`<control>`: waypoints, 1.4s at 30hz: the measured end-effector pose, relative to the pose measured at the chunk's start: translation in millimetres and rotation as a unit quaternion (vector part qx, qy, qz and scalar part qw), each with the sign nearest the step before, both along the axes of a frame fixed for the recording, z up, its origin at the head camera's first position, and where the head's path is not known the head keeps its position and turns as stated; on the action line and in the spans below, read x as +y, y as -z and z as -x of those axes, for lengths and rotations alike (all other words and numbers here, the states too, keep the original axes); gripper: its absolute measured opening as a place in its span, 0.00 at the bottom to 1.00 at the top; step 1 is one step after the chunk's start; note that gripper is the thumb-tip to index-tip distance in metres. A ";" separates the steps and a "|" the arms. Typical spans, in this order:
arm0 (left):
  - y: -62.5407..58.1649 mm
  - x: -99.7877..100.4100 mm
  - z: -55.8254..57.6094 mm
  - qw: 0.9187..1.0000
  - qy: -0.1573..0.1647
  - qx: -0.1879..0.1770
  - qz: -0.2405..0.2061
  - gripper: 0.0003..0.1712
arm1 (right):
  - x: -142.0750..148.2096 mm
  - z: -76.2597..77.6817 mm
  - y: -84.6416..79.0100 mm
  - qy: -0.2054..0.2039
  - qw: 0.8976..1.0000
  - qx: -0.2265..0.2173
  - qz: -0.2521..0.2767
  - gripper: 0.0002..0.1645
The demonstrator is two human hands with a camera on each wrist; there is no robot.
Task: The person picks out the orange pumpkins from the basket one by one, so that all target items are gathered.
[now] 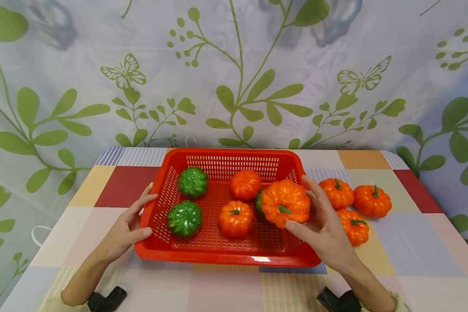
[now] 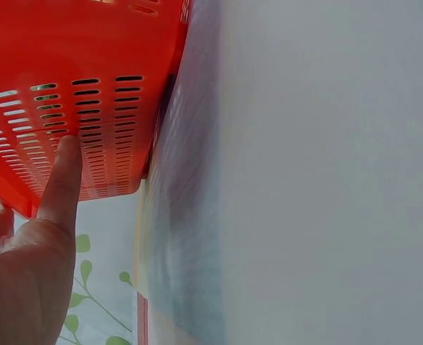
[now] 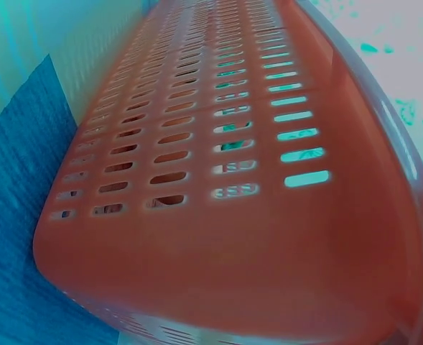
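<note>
A red plastic basket [image 1: 203, 259] with slotted walls sits on the table. My left hand [image 1: 118, 234] rests against its left rim, fingers spread; in the left wrist view a straight finger [image 2: 66, 169] touches the outer wall. Over the basket's right side, my right hand [image 1: 327, 229] holds an orange toy pumpkin [image 1: 285, 201] with a green stem between thumb and fingers. Inside lie two green pumpkins [image 1: 184, 219] at the left and two orange pumpkins [image 1: 236, 220] in the middle. Another green pumpkin [image 1: 259, 203] is mostly hidden behind the held one. The right wrist view shows only the basket's outer wall [image 3: 218, 251].
Three orange pumpkins [image 1: 372, 201] stand close together on the table, right of the basket and beyond my right hand. A checked cloth [image 1: 226, 286] covers the table. Behind it hangs a curtain [image 1: 156, 34] printed with leaves and butterflies.
</note>
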State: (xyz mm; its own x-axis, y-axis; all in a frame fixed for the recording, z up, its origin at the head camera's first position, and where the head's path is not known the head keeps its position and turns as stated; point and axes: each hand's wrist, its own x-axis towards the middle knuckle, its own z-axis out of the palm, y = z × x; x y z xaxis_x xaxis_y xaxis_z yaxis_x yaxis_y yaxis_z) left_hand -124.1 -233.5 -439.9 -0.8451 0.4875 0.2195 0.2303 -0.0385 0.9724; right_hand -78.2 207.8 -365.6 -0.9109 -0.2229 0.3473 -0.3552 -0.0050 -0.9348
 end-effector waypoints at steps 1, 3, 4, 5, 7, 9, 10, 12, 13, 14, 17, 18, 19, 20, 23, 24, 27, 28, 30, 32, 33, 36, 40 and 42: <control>0.0 -0.1 0.1 1.000 0.000 0.000 0.000 0.41 | -0.1 0.1 -0.1 -0.004 1.000 0.001 0.002 0.48; 0.0 -0.4 0.1 1.000 0.001 -0.001 0.000 0.41 | -0.6 -0.4 0.1 -0.006 1.000 0.001 0.005 0.46; 0.1 -0.4 0.3 1.000 0.001 0.000 0.000 0.41 | -0.6 -0.9 0.5 -0.004 1.000 0.001 0.007 0.44; 0.1 -0.4 0.4 1.000 0.002 0.000 -0.001 0.41 | -0.6 -1.7 0.9 0.001 1.000 0.000 0.010 0.42; -0.2 -0.2 0.6 1.000 0.003 0.000 -0.002 0.40 | -0.3 -3.8 1.9 0.020 1.000 -0.002 0.015 0.40; -0.9 0.3 0.5 1.000 0.003 0.002 -0.002 0.40 | 0.1 -6.2 2.8 0.037 0.999 -0.004 0.025 0.38; -1.2 0.5 0.4 1.000 0.002 0.002 -0.001 0.40 | 0.6 -7.4 3.3 0.041 0.999 -0.003 0.031 0.38; -1.9 0.7 -0.2 1.000 -0.001 0.002 0.001 0.40 | 1.3 -9.7 4.4 0.047 0.998 0.000 0.051 0.38; -1.9 0.7 -0.4 1.000 -0.002 0.004 0.003 0.40 | 1.9 -10.9 5.0 0.048 0.997 0.003 0.063 0.38; -2.0 0.7 -0.5 1.000 -0.003 0.003 0.004 0.40 | 2.8 -12.0 5.9 0.049 0.996 0.006 0.074 0.38; -1.5 0.5 -0.6 1.000 -0.003 0.000 0.001 0.40 | 7.3 -15.8 8.6 0.052 0.993 0.012 0.104 0.39; -1.2 0.4 -0.4 1.000 -0.002 0.000 0.000 0.40 | 9.3 -17.4 9.4 0.057 0.993 0.011 0.106 0.39; -1.0 0.4 -0.2 1.000 0.000 -0.001 -0.002 0.40 | 11.6 -19.1 10.1 0.062 0.992 0.008 0.105 0.40; -0.9 0.4 0.1 1.000 0.001 -0.003 -0.004 0.40 | 14.0 -20.8 10.7 0.066 0.992 0.006 0.103 0.40; -0.3 0.1 0.6 1.000 0.002 -0.003 -0.004 0.40 | 21.5 -25.4 10.9 0.072 0.995 0.002 0.071 0.47; -0.2 -0.1 0.7 1.000 0.001 -0.002 -0.003 0.40 | 23.8 -26.7 10.5 0.071 0.996 0.003 0.056 0.48; 0.1 -0.6 0.6 1.000 -0.001 0.000 0.000 0.40 | 29.3 -29.7 8.7 0.064 0.998 0.008 0.013 0.51; 0.0 -1.0 0.5 1.000 -0.002 0.002 0.002 0.40 | 30.7 -30.7 8.0 0.058 0.998 0.009 0.002 0.51; -0.3 -1.5 0.1 1.000 -0.003 0.006 0.004 0.40 | 32.4 -33.0 6.6 0.050 0.999 0.006 -0.005 0.49; -0.7 -1.7 -0.3 1.000 -0.003 0.007 0.004 0.40 | 33.9 -35.4 5.5 0.044 0.999 0.002 -0.010 0.49; -0.9 -1.6 -0.4 1.000 -0.003 0.008 0.004 0.40 | 34.9 -36.9 5.1 0.042 0.999 0.001 -0.011 0.49; -1.2 -0.6 -0.2 1.000 0.000 0.007 0.002 0.39 | 39.3 -42.9 5.0 0.043 0.999 -0.003 -0.009 0.49; -0.9 0.3 0.4 1.000 0.000 0.004 0.003 0.39 | 50.3 -53.2 5.3 0.051 0.998 -0.018 -0.022 0.49; -0.7 -0.1 0.5 1.000 -0.002 0.005 0.005 0.39 | 57.1 -58.3 5.2 0.064 0.996 -0.031 -0.045 0.49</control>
